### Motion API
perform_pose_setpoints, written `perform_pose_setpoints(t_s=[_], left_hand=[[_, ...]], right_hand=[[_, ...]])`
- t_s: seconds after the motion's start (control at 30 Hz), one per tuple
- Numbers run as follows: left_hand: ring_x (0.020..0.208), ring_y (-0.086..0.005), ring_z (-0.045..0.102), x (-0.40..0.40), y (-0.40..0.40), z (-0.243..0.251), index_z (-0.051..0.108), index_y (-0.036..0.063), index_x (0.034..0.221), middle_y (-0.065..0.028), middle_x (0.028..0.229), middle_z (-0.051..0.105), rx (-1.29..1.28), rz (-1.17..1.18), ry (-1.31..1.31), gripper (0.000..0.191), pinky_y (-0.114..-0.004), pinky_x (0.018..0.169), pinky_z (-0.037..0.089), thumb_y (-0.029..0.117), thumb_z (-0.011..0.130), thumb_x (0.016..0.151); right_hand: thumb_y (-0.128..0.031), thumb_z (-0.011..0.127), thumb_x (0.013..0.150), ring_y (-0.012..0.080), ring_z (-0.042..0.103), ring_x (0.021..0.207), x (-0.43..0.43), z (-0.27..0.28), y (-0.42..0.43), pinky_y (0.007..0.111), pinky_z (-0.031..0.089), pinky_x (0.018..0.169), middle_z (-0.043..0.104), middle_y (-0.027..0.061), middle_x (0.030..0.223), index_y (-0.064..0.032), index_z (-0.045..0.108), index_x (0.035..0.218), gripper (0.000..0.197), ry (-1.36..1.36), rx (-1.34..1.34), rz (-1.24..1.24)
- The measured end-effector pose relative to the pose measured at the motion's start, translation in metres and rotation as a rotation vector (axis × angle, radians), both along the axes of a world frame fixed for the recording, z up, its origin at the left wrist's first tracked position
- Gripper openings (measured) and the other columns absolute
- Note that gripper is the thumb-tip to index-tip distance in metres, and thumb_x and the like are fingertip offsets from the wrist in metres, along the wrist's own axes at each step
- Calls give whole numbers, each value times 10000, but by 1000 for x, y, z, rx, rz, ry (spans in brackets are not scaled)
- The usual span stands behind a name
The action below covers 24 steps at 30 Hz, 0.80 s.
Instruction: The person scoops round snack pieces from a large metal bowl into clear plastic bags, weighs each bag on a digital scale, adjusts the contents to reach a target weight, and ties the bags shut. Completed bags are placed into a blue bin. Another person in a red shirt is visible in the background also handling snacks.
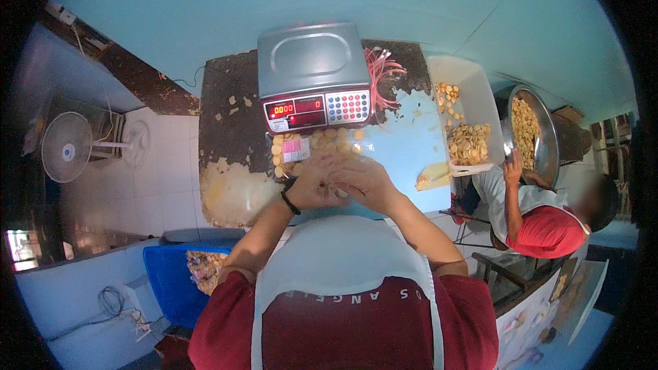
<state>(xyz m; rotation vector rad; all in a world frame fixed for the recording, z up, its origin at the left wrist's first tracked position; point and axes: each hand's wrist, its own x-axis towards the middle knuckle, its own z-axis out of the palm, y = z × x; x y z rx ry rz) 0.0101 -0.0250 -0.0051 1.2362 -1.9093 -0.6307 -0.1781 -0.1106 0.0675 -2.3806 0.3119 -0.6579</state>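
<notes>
My left hand (320,181) and my right hand (362,182) are close together over the near edge of the table, at the open end of a clear plastic bag (342,141). Round, pale yellow cookies or crackers (278,150) lie in the bag, which bears a pink and white label (296,150). The fingers overlap and blur, so their exact hold on the plastic is hidden. Just beyond the bag stands a digital weighing scale (314,74) with a bare metal platform and a lit display. Pink strips (381,77), perhaps ties, lie right of the scale.
A white plastic bin (465,74) with more round pieces stands at the table's right. Beyond it a person (545,228) sits by a large metal bowl (550,139) of them. A blue bin (172,282) with filled bags is behind at lower left; a fan (67,146) stands left.
</notes>
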Motion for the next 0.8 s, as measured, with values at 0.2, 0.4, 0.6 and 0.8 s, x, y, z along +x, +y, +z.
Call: perform_pose_setpoints(t_s=[0.2, 0.4, 0.6, 0.8], left_hand=[[1037, -319, 616, -21, -23, -9, 664, 87, 1083, -122, 1097, 670, 312, -34, -46, 290, -393, 909, 470, 290, 561, 904], [992, -323, 624, -28, -33, -2, 686, 88, 1095, -112, 1064, 686, 178, 33, 74, 249, -407, 886, 479, 154, 589, 875], [1053, -307, 599, -28, -42, -2, 661, 75, 1129, -91, 1156, 674, 191, -54, -71, 294, -417, 968, 435, 198, 607, 867], [1031, -316, 605, -29, -35, -11, 655, 127, 1087, -96, 1071, 662, 236, -20, -221, 362, -413, 886, 459, 259, 672, 750]], right_hand=[[-124, 666, 847, 326, 646, 818, -7, -62, -84, 423, 509, 696, 664, 131, 904, -58, 680, 874, 72, -57, 446, -498], [-164, 689, 823, 334, 653, 864, 4, -153, -154, 451, 515, 724, 666, 152, 897, -40, 659, 846, 129, 389, 47, -806], [-151, 654, 855, 345, 654, 848, 4, -175, -168, 454, 516, 724, 678, 145, 876, -52, 657, 894, 107, 244, 78, -831], [-130, 723, 826, 249, 711, 794, -10, -161, -172, 358, 531, 717, 735, 112, 867, -50, 685, 981, 179, 20, 554, -809]])
